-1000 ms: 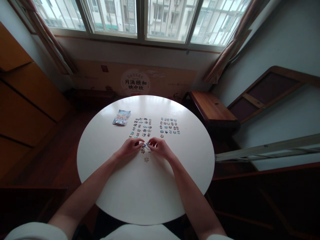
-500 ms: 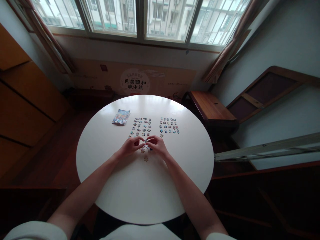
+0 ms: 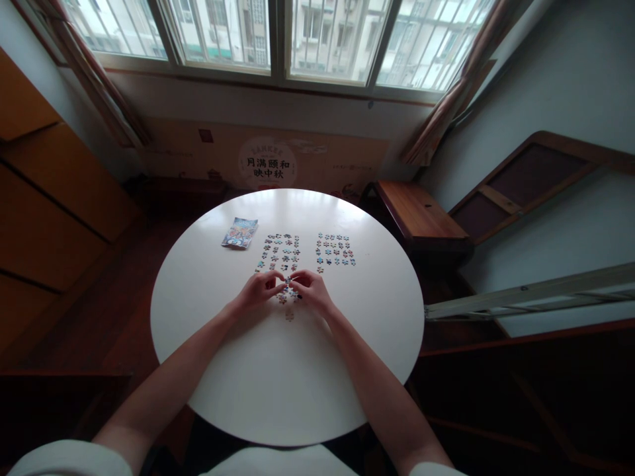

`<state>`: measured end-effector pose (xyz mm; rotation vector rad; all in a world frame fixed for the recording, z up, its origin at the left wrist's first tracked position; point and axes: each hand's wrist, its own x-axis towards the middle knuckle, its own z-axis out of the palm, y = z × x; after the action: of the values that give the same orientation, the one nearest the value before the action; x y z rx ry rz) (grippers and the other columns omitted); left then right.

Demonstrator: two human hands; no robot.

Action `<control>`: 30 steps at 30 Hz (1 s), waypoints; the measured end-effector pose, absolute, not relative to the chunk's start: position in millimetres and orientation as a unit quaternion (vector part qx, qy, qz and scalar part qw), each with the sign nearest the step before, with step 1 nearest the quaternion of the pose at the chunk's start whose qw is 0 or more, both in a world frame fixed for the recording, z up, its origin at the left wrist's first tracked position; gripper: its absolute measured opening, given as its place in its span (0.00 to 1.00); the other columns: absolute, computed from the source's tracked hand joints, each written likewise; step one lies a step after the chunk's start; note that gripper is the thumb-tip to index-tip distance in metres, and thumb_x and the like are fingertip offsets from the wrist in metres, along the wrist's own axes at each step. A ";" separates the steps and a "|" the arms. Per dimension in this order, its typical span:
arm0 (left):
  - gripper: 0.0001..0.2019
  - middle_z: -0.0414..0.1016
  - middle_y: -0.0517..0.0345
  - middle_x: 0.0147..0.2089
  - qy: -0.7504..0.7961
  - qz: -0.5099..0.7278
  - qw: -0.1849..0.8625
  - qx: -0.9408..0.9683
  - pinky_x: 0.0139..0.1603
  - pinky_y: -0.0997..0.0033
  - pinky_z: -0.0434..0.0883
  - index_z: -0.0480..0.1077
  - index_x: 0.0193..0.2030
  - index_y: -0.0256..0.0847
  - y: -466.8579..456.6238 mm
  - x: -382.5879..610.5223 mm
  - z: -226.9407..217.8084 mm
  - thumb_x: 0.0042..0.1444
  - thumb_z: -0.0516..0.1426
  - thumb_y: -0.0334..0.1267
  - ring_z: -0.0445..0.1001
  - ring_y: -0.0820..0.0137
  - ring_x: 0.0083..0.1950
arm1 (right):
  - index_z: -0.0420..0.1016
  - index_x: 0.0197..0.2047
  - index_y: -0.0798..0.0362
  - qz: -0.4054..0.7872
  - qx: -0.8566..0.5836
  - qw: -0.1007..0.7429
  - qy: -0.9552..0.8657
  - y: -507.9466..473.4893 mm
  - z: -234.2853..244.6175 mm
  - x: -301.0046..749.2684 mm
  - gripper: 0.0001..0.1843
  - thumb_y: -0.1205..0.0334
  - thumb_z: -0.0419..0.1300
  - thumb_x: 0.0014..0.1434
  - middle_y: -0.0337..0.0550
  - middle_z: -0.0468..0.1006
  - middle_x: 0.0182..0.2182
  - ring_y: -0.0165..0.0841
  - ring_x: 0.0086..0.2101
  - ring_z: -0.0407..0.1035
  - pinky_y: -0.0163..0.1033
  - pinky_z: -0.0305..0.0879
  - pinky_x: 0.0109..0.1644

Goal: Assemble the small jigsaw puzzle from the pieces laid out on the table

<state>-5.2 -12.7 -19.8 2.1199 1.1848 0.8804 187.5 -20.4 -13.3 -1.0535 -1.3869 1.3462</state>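
Over the middle of the white round table (image 3: 278,383), my left hand (image 3: 258,289) and my right hand (image 3: 312,289) face each other. Between their curled fingertips is a small jigsaw puzzle piece (image 3: 288,280), pinched from both sides. Just below the fingers lie several loose puzzle pieces (image 3: 282,299), partly covered by my hands. A pale piece (image 3: 290,317) lies alone a little nearer to me. Beyond my left hand, spaced-out puzzle pieces (image 3: 286,258) form rows, and a second group of puzzle pieces (image 3: 337,252) lies farther right.
A colourful printed sheet or packet (image 3: 240,233) lies at the table's back left. Past the table's right edge stands a wooden bench or stool (image 3: 421,210). Wooden cabinets (image 3: 54,211) are on the left, and a metal rail (image 3: 530,291) runs along the right.
The puzzle piece between my fingertips has shifted very slightly left. Both hands stay in nearly the same place, and the rows of pieces look unchanged.
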 end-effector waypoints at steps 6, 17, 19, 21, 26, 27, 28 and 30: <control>0.12 0.56 0.71 0.19 0.436 0.331 0.294 0.783 0.24 0.81 0.54 0.71 0.43 0.37 -13.4 -5.2 -19.6 0.57 0.57 0.42 0.54 0.80 0.21 | 0.76 0.36 0.55 0.543 -0.427 0.453 -0.563 -20.4 -14.0 187.6 0.15 0.54 0.67 0.47 0.44 0.80 0.30 0.34 0.32 0.76 0.38 0.71 0.36; 0.11 0.56 0.71 0.19 0.435 0.316 0.299 0.788 0.24 0.81 0.53 0.71 0.42 0.37 -12.9 -4.4 -18.9 0.58 0.56 0.41 0.54 0.80 0.21 | 0.76 0.35 0.54 0.533 -0.432 0.450 -0.571 -19.0 -16.8 188.0 0.16 0.52 0.67 0.47 0.44 0.80 0.30 0.34 0.32 0.75 0.39 0.71 0.37; 0.11 0.56 0.70 0.19 0.436 0.315 0.300 0.788 0.24 0.81 0.53 0.71 0.43 0.37 -12.9 -4.2 -18.6 0.58 0.56 0.41 0.53 0.80 0.21 | 0.76 0.35 0.55 0.538 -0.430 0.450 -0.568 -19.0 -16.2 188.1 0.17 0.51 0.68 0.46 0.44 0.80 0.30 0.34 0.32 0.75 0.39 0.72 0.37; 0.11 0.56 0.71 0.19 0.433 0.315 0.301 0.789 0.24 0.81 0.53 0.71 0.43 0.37 -12.9 -4.1 -18.6 0.58 0.55 0.41 0.53 0.80 0.21 | 0.76 0.35 0.55 0.540 -0.431 0.448 -0.567 -18.9 -16.1 188.2 0.17 0.51 0.68 0.46 0.44 0.80 0.30 0.34 0.32 0.76 0.39 0.72 0.37; 0.11 0.55 0.71 0.19 0.429 0.316 0.305 0.789 0.24 0.81 0.53 0.70 0.44 0.38 -13.1 -4.3 -19.5 0.59 0.55 0.42 0.53 0.79 0.21 | 0.76 0.35 0.55 0.537 -0.432 0.450 -0.569 -18.6 -18.0 188.0 0.15 0.54 0.67 0.47 0.44 0.80 0.30 0.34 0.32 0.75 0.38 0.71 0.36; 0.11 0.55 0.71 0.19 0.429 0.316 0.304 0.790 0.24 0.81 0.53 0.70 0.44 0.38 -13.2 -4.5 -19.6 0.59 0.55 0.42 0.53 0.79 0.21 | 0.76 0.35 0.55 0.536 -0.431 0.450 -0.570 -18.6 -18.2 187.9 0.15 0.54 0.67 0.47 0.44 0.80 0.30 0.34 0.32 0.75 0.38 0.71 0.36; 0.11 0.55 0.71 0.19 0.429 0.315 0.303 0.790 0.24 0.81 0.53 0.70 0.44 0.38 -13.2 -4.6 -19.6 0.59 0.56 0.42 0.53 0.79 0.21 | 0.76 0.36 0.55 0.534 -0.430 0.451 -0.571 -18.6 -18.4 187.8 0.15 0.54 0.67 0.47 0.44 0.80 0.30 0.34 0.32 0.75 0.38 0.71 0.36; 0.11 0.54 0.72 0.19 0.429 0.313 0.302 0.792 0.24 0.81 0.53 0.69 0.44 0.38 -13.3 -4.7 -19.1 0.59 0.56 0.42 0.53 0.79 0.21 | 0.76 0.35 0.55 0.534 -0.430 0.451 -0.572 -18.8 -18.1 187.7 0.15 0.54 0.67 0.48 0.44 0.80 0.30 0.34 0.32 0.75 0.38 0.71 0.36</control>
<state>-4.7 -13.3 -19.1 2.0992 1.1365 0.8312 187.7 -18.8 -18.1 -1.0635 -1.4134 1.3190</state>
